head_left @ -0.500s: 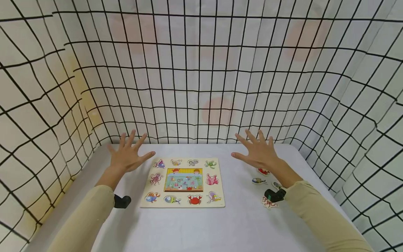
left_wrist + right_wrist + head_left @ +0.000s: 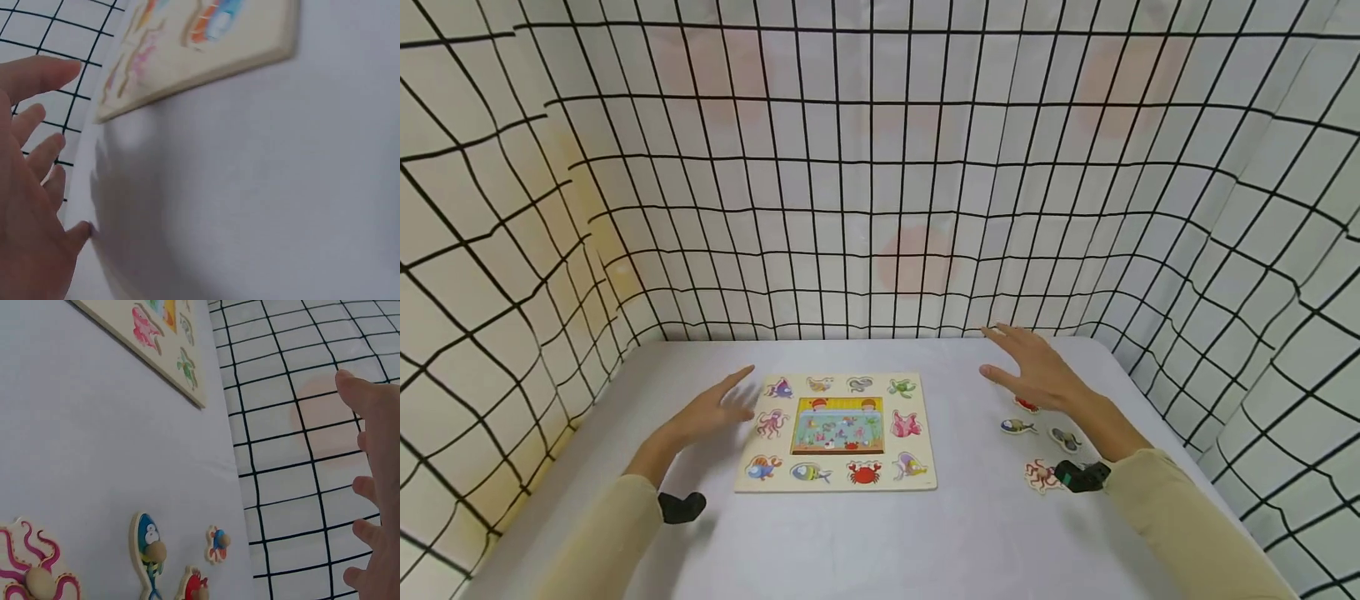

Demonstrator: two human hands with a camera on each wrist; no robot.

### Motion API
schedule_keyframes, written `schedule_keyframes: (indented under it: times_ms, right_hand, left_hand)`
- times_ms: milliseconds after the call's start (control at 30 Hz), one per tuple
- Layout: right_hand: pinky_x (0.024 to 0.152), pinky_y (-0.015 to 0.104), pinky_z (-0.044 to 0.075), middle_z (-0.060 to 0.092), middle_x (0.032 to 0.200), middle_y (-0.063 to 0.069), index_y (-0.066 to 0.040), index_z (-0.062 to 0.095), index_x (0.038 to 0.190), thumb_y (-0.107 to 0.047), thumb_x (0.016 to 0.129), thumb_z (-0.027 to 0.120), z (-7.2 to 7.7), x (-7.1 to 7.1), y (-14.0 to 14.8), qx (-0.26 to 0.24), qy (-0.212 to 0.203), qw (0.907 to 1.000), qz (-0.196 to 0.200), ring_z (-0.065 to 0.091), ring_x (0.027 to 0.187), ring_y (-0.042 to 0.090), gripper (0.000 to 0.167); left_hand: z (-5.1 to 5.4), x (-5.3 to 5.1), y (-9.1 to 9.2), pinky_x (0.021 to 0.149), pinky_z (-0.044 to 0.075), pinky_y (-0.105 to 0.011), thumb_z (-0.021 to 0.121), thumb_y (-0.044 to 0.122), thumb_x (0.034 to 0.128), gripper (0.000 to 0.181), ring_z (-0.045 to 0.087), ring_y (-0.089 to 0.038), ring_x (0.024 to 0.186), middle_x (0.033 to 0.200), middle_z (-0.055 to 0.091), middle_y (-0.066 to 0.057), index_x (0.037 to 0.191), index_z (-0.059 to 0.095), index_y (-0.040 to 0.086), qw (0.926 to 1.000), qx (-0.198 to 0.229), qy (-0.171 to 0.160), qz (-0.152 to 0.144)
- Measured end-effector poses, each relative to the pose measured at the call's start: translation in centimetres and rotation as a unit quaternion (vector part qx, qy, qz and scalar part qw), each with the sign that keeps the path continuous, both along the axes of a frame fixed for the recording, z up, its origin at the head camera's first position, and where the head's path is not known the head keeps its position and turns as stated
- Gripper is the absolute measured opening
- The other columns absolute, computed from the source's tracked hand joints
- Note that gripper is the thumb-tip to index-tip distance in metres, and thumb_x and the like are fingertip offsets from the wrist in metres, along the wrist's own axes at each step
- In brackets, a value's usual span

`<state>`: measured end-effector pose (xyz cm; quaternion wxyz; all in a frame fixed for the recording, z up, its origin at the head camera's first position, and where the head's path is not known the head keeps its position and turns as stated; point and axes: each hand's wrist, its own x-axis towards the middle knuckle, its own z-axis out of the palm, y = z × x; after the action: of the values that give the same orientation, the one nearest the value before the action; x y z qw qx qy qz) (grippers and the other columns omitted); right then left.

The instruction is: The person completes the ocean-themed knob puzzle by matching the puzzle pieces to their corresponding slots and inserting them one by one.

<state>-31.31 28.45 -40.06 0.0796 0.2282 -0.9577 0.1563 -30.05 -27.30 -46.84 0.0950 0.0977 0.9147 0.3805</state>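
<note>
A wooden knob puzzle board (image 2: 886, 385) with sea-animal pictures lies flat on the table. My left hand (image 2: 703, 414) hovers just left of it with fingers extended; in the left wrist view the hand (image 2: 28, 206) holds nothing. To the right of the board, my right hand (image 2: 1037, 371) is raised, holding nothing, its fingers loosely extended. Below and beside it lie an octopus piece (image 2: 1042, 475), a fish piece (image 2: 1017, 427), a second, dark fish piece (image 2: 1065, 439) and a partly hidden red piece (image 2: 1026, 405). Wooden knobs (image 2: 40, 583) show on the pieces in the right wrist view.
A white cloth covers the table (image 2: 850, 542). Black netting (image 2: 895, 183) over white sheets encloses the back and both sides. A black wrist camera (image 2: 682, 507) sits at the left cuff, another wrist camera (image 2: 1081, 476) at the right cuff.
Both hands have come down from an upright, spread-finger pose. The left has turned toward the board's left edge; the right has shifted slightly right, its fingers closer together. Board and pieces are unmoved.
</note>
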Motion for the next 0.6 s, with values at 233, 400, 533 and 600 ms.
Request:
schedule_keyframes:
  times_ms: [233, 400, 533, 600]
  right_hand:
    - [0.107, 0.068, 0.037, 0.049, 0.152, 0.02, -0.008, 0.045, 0.156, -0.046, 0.104, 0.059, -3.4, 0.7, 2.2, -0.064, -0.013, 0.9978, -0.003, 0.045, 0.136, 0.045, 0.066]
    - [0.091, 0.056, 0.054, 0.063, 0.131, 0.023, 0.001, 0.056, 0.144, -0.029, 0.105, 0.063, -5.5, 1.2, 2.9, -0.121, -0.017, 0.9926, 0.003, 0.061, 0.112, 0.039, 0.05]
    - [0.087, 0.048, 0.057, 0.067, 0.124, 0.018, 0.002, 0.063, 0.135, -0.019, 0.102, 0.068, -6.7, 1.3, 3.4, -0.135, -0.033, 0.9903, 0.004, 0.064, 0.103, 0.031, 0.04]
    - [0.085, 0.044, 0.058, 0.07, 0.119, 0.015, 0.002, 0.066, 0.131, -0.014, 0.1, 0.07, -7.2, 1.3, 3.6, -0.133, -0.039, 0.9904, 0.009, 0.064, 0.099, 0.026, 0.035]
  left_hand:
    - [-2.7, 1.5, -0.5, 0.116, 0.005, -0.074, 0.079, 0.033, 0.0864, 0.09, 0.009, -0.049, 0.153, 0.168, 0.02, -0.022, 0.162, 0.034, 0.011, 0.9989, -0.015, 0.002, -0.045]
    - [-3.1, 2.3, -0.7, 0.114, -0.002, -0.075, 0.078, 0.036, 0.0861, 0.084, 0.004, -0.051, 0.153, 0.169, 0.02, -0.021, 0.158, 0.043, 0.01, 0.9978, -0.026, 0.013, -0.059]
    - [-2.8, 2.4, -0.8, 0.111, -0.001, -0.08, 0.078, 0.04, 0.0854, 0.086, 0.0, -0.058, 0.15, 0.169, 0.016, -0.022, 0.159, 0.042, 0.013, 0.9984, -0.034, 0.002, -0.045]
    - [-2.7, 2.5, -0.8, 0.109, 0.001, -0.082, 0.078, 0.042, 0.0854, 0.087, -0.001, -0.061, 0.148, 0.169, 0.014, -0.024, 0.16, 0.041, 0.015, 0.9985, -0.037, -0.002, -0.039]
